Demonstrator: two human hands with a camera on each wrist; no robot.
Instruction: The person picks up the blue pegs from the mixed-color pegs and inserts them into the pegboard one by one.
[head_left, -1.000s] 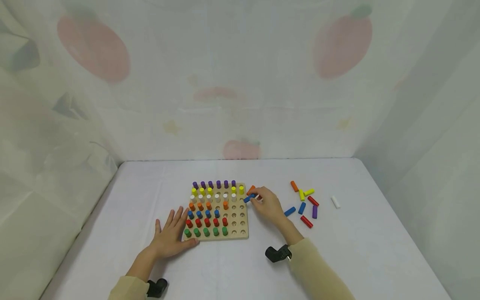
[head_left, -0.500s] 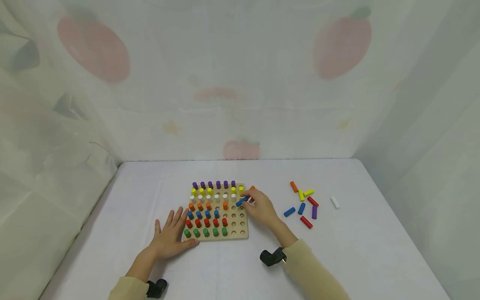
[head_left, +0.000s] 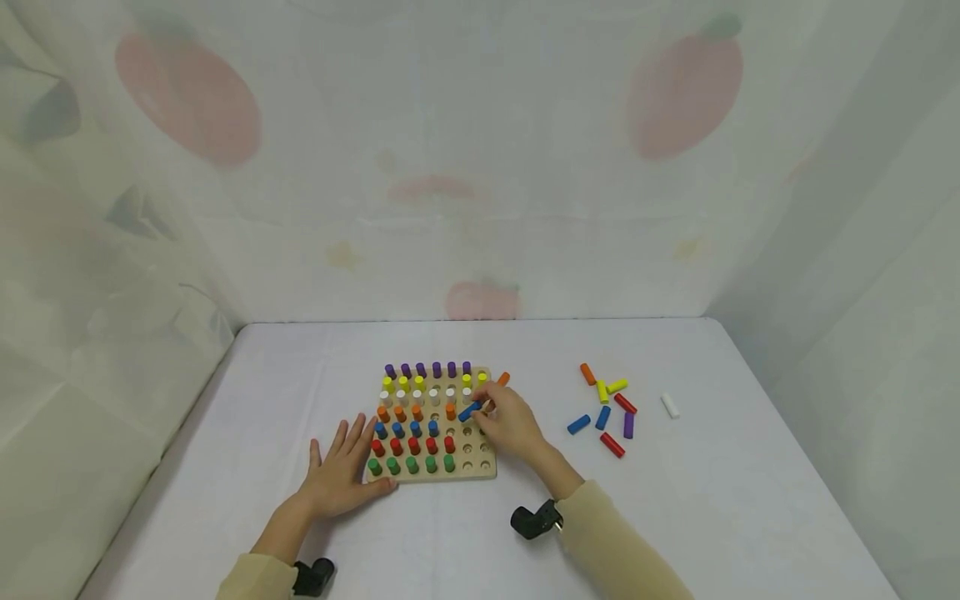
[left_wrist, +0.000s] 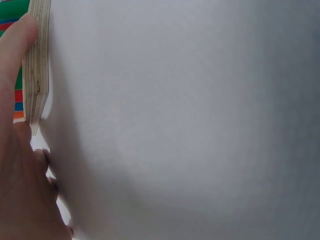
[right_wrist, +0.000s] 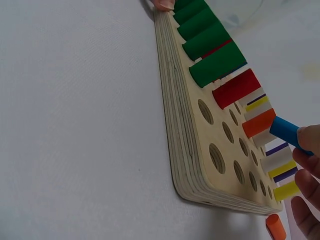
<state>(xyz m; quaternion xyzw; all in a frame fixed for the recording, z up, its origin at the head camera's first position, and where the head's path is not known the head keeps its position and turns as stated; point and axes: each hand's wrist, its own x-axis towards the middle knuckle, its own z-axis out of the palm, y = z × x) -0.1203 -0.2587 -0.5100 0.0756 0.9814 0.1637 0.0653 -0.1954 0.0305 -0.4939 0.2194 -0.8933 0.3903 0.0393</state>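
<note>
Both arms are reached in from the near edge, the left arm slanted in from one side and the right arm from the other, both covered by beige sleeves ending around the wrists. The left hand is laid palm down, fingers fanned wide and pretty straight, with the thumb stuck out sideways. Only a slice of that hand is caught by its own wrist view. The right hand is held a bit further forward, its back turned up. Thumb and index finger are closed in a pinch, and the other fingertips are bent in alongside.
</note>
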